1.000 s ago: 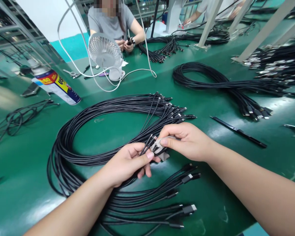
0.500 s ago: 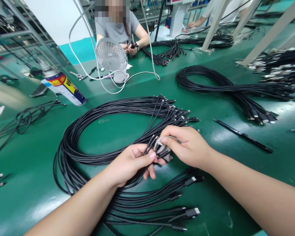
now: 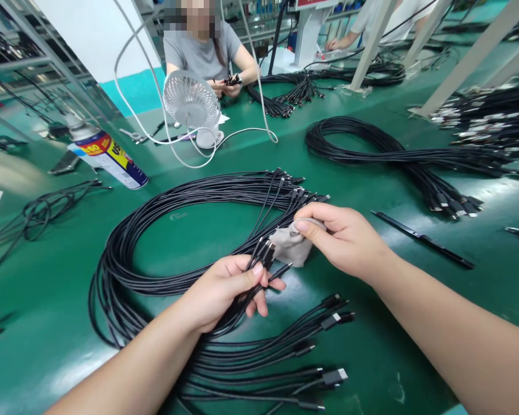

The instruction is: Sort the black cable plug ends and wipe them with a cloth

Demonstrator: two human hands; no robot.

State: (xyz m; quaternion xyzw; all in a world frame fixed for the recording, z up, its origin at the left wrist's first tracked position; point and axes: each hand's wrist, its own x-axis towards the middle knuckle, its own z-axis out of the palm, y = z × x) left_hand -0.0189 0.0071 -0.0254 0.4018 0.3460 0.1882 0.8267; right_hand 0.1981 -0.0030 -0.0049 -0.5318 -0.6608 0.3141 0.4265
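Note:
My left hand [image 3: 237,285] is closed around the plug ends of several black cables [image 3: 266,252], their metal tips pointing up and to the right. Pinched between the thumb and fingers of my right hand [image 3: 335,236] is a crumpled grey cloth [image 3: 294,249], just right of those plugs. Beneath both hands lies a large coil of black cables [image 3: 125,253] on the green table. More of its plug ends [image 3: 335,377] fan out to the right, below my left hand. Some fingers of my left hand are partly hidden by the cables.
A spray can [image 3: 108,154] and a small white fan [image 3: 191,101] with a looping white cord stand beyond the coil. To the right lie a black pen-like tool [image 3: 424,239] and another cable bundle [image 3: 358,135]. A co-worker [image 3: 207,52] sits opposite, holding cable ends.
My right hand has drawn the cloth up and to the right, off the plugs in my left hand. The plug tips now show uncovered. The whole view has shifted slightly.

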